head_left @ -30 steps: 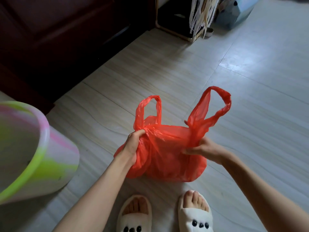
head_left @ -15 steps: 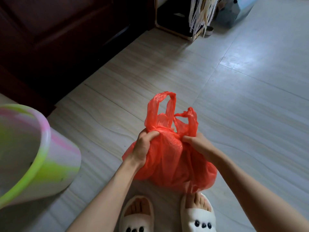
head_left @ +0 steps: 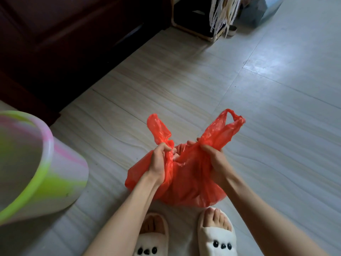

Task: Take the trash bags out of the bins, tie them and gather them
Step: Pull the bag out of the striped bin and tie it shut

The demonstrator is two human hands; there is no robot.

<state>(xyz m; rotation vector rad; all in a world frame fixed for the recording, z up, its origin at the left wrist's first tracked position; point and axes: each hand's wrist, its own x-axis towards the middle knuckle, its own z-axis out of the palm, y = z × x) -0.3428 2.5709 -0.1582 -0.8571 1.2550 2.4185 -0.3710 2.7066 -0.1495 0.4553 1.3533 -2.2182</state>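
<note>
A red plastic trash bag (head_left: 188, 183) sits on the tiled floor just in front of my feet. My left hand (head_left: 159, 159) grips the base of the bag's left handle, whose loop sticks up above my fist. My right hand (head_left: 215, 157) grips the base of the right handle, which fans out up and to the right. The two handles are pulled apart over the bag's mouth. A pastel pink, green and white bin (head_left: 35, 163) stands at the left with no bag visible in it.
Dark wooden furniture (head_left: 64, 43) runs along the upper left. A wooden-framed stand with hanging white strips (head_left: 219, 17) is at the top. My white slippers (head_left: 215, 235) are at the bottom edge. Pale floor tiles (head_left: 276, 89) stretch to the right.
The handles, held close together half a second ago, are now drawn apart to left and right. Both hands have kept their grip on the bag.
</note>
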